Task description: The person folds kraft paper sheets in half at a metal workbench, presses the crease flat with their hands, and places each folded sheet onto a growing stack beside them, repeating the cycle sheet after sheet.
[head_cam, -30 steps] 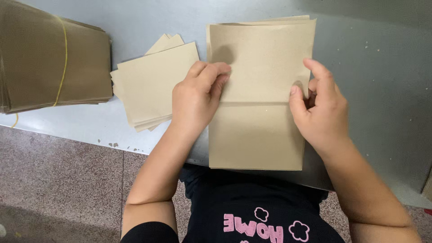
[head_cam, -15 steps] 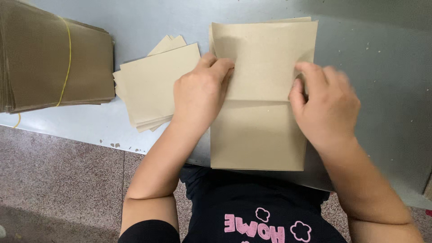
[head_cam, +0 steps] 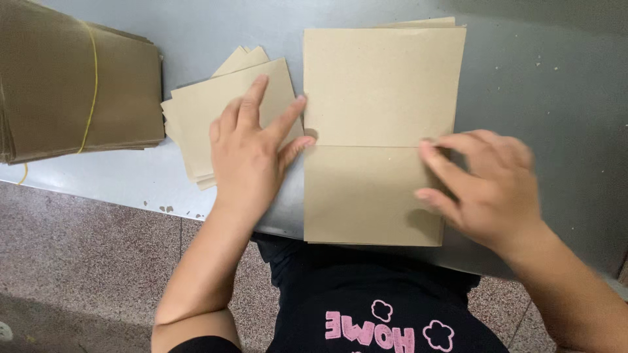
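We look down on a grey metal table (head_cam: 536, 78), matt, with small pale specks and scuffs toward the right and a few dark flecks near its front edge on the left; the front edge runs slantwise across the view, and below it lies a speckled reddish-brown stone floor (head_cam: 85, 261); no walls or other furniture show.

In the middle lies a tan paper sheet (head_cam: 383, 91), creased straight across its width, the near half reaching the table's front edge; more sheets of the same kind peek out under its far edge. Our left hand (head_cam: 252, 153) lies flat, fingers spread wide, palm down on a small fanned stack of tan sheets (head_cam: 196, 111) just left of the creased sheet; the thumb and forefinger tips touch the creased sheet's left edge near the fold; it grips nothing. Our right hand (head_cam: 487, 183) is blurred, fingers half-curled and loosely parted, fingertips resting on the right edge of the creased sheet at and just below the fold; we cannot tell whether it pinches the edge or only presses on it.

At far left sits a thick bundle of darker brown paper (head_cam: 72, 85), bound by a yellow rubber band (head_cam: 91, 78), well apart from both hands; a dark shirt with pink print (head_cam: 379, 327) fills the bottom centre.
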`<state>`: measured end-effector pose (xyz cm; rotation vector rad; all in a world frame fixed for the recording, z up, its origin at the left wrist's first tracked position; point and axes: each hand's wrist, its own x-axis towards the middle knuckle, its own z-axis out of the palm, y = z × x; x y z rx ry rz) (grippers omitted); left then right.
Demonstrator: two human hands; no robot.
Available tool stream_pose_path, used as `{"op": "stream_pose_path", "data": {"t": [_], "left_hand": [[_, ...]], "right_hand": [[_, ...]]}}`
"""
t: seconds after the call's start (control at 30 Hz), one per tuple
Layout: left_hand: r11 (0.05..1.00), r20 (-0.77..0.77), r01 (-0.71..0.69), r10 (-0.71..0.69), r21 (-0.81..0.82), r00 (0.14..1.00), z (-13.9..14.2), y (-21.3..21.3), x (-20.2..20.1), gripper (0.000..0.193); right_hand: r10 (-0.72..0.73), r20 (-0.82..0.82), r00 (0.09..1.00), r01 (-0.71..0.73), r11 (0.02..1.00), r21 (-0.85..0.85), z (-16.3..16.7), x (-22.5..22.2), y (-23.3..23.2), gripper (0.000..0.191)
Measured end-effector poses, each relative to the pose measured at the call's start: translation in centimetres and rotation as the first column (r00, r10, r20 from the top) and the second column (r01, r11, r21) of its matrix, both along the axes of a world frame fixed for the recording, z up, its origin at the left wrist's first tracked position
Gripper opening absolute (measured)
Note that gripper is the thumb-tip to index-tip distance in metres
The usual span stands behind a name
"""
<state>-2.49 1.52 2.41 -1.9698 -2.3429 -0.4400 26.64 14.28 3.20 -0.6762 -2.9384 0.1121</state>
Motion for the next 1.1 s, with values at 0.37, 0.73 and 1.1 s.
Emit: {"op": "stream_pose_path", "data": {"t": [0.37,0.73,1.1], "left_hand": [[0.861,-0.153,0.509,-0.502,0.007,0.851,-1.2,2.5,1.9,0.047],[0.924,-0.115,0.35,-0.369,-0.152,0.922,1.7,-0.4,-0.1,0.058],[0.978,-0.193,-0.035,-0.006,-0.206,0.981,-0.6,-8.0,-6.7,0.04]], "right_hand": [[0.177,-0.19,0.966,-0.233,0.911,-0.341,1.5,-1.2,-4.3,0.045],[0.226,-0.187,0.956,-0.288,0.841,-0.459,1.6,-1.3,-3.0,0.044],[0.266,-0.19,0.945,-0.311,0.911,-0.272,1.9,-1.3,-4.2,0.03]]}}
